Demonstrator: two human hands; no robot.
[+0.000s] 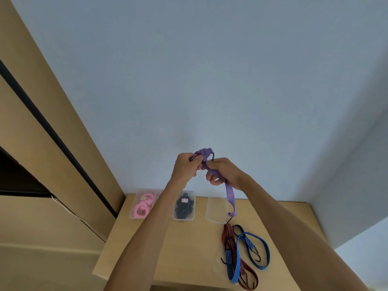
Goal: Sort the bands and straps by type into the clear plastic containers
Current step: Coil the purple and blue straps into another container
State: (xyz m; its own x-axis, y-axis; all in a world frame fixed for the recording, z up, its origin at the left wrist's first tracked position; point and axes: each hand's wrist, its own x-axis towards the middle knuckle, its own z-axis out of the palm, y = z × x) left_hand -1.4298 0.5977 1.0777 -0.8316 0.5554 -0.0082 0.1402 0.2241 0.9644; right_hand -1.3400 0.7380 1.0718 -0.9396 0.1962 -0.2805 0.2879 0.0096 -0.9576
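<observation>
both hands are up above the surface [189,238], left hand [185,165] and right hand [222,172] pinching a bunched purple strap [230,194] whose tail dangles over the empty container [216,208]. right beside that container, red strap [227,232] and blue straps [252,244] lie tangled.

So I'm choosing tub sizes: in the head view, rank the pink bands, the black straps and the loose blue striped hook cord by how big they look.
1. Blue striped hook cord, though nearer the camera.
2-3. Pink bands and black straps: bundles look alike.
</observation>
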